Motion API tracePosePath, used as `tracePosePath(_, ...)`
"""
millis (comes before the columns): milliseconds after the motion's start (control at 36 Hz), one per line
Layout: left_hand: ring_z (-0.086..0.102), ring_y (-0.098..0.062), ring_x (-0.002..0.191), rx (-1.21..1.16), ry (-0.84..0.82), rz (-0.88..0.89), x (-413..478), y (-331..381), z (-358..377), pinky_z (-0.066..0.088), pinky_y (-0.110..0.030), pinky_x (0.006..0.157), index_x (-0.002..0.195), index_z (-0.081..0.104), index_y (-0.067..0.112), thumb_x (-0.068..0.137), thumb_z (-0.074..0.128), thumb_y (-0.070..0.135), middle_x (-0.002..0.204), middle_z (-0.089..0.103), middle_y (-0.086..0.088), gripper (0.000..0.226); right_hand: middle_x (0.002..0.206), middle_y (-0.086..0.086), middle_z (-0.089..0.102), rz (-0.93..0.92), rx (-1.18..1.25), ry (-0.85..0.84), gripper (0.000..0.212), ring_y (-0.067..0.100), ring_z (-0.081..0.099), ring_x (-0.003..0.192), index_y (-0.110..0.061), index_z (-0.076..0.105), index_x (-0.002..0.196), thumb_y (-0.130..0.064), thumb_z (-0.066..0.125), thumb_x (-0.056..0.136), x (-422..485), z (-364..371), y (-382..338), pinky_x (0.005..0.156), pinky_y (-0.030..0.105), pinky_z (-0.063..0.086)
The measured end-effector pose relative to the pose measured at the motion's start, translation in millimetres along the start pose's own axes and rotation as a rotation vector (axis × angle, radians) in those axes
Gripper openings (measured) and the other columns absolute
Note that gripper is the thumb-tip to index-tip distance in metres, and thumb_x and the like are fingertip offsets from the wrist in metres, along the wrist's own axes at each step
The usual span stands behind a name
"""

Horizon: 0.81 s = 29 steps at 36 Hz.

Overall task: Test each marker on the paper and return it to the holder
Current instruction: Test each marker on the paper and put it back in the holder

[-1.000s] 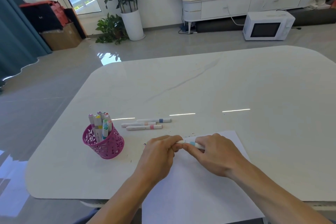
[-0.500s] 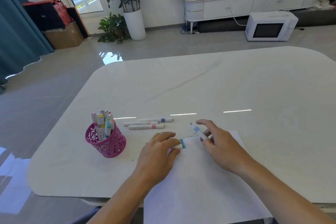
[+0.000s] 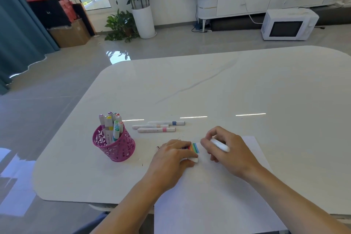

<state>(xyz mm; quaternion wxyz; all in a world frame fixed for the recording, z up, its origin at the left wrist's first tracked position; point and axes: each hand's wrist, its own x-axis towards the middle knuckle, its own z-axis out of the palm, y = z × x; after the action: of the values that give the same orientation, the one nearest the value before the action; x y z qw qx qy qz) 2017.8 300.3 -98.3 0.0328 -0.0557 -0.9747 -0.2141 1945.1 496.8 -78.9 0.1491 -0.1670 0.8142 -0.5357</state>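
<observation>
A white sheet of paper lies at the table's near edge, with several coloured stripes at its top left corner. My right hand grips an uncapped white marker, its tip end down at the paper next to the stripes. My left hand rests on the paper's left edge and pinches the marker's white cap. A pink lattice holder with several markers stands to the left. Three capped markers lie on the table behind my hands.
The white marble table stretches far back and to the right. Beyond it on the floor are a white microwave, potted plants and a low white cabinet.
My hands pulled the cap off the marker. The right hand turned the marker and brought its tip down onto the paper beside the stripes; the left hand stayed on the paper with the cap.
</observation>
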Motion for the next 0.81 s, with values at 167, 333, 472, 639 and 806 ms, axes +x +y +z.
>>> tracePosePath(167,0.046,-0.011,0.126,-0.016,-0.004,0.019,3,-3,2,0.038,-0.025,0.104,0.113,0.073,0.038,0.092,0.066,0.038,0.138,0.057,0.012,0.022,0.074,0.008,0.075,0.069,0.150,0.002,0.009,0.024,0.068,0.060,-0.021,0.067,0.096,-0.016,0.060,0.099,3,3,2,0.061,0.040,0.057)
tracePosePath(333,0.045,-0.010,0.126,-0.010,-0.012,0.043,5,-5,2,0.035,-0.023,0.104,0.114,0.074,0.037,0.092,0.066,0.037,0.137,0.057,0.011,0.023,0.074,0.009,0.077,0.096,0.165,0.020,0.009,0.026,0.072,0.060,-0.008,0.058,0.095,-0.007,0.067,0.093,7,6,9,0.060,0.038,0.059)
tracePosePath(472,0.044,-0.009,0.127,-0.013,-0.020,0.052,5,-8,3,0.033,-0.021,0.104,0.114,0.073,0.037,0.092,0.066,0.038,0.138,0.056,0.013,0.023,0.074,0.011,0.077,0.105,0.192,0.034,0.013,0.029,0.074,0.063,-0.002,0.057,0.090,-0.006,0.069,0.092,8,6,13,0.061,0.037,0.059)
tracePosePath(639,0.041,-0.006,0.129,-0.014,-0.030,0.089,7,-9,4,0.026,-0.014,0.103,0.112,0.072,0.034,0.094,0.064,0.037,0.143,0.052,0.017,0.021,0.074,0.012,0.077,0.113,0.196,0.027,0.014,0.030,0.075,0.065,0.000,0.055,0.089,-0.004,0.068,0.092,9,6,14,0.062,0.035,0.059)
tracePosePath(806,0.043,-0.007,0.130,-0.035,-0.026,0.096,7,-9,6,0.035,-0.024,0.107,0.111,0.071,0.029,0.094,0.064,0.035,0.141,0.055,0.015,0.019,0.074,0.013,0.077,0.112,0.200,0.029,0.014,0.032,0.075,0.066,0.000,0.054,0.088,-0.004,0.068,0.092,9,6,14,0.062,0.036,0.060)
